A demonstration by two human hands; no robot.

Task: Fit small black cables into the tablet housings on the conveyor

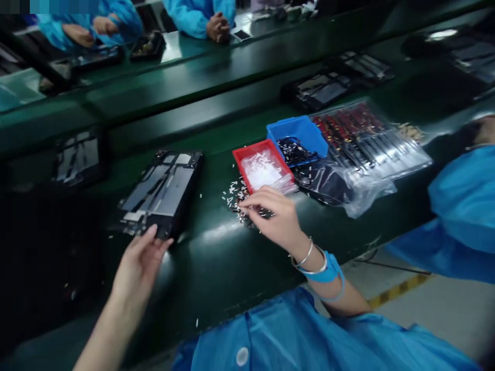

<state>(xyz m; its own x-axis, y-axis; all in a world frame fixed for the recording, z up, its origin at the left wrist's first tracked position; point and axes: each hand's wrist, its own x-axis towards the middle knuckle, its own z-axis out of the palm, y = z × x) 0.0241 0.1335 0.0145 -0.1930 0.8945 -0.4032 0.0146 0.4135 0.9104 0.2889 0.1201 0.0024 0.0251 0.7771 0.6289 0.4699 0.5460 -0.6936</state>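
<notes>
My left hand grips the near end of an opened tablet-like device, thumb on top and fingers at its edge. The device shows grey battery plates and dark ribbon cables. Over a loose pile of small white and dark parts, my right hand is closed in a pinch. Whatever its fingertips hold is too small to make out. Just beyond that hand stands a red bin with a clear bag of small white pieces. A blue wristband circles my right wrist.
A blue bin of black parts touches the red one. Right of it lie clear bags of wired parts. More opened devices rest along the green bench. Co-workers' hands show across it; a blue sleeve is at right.
</notes>
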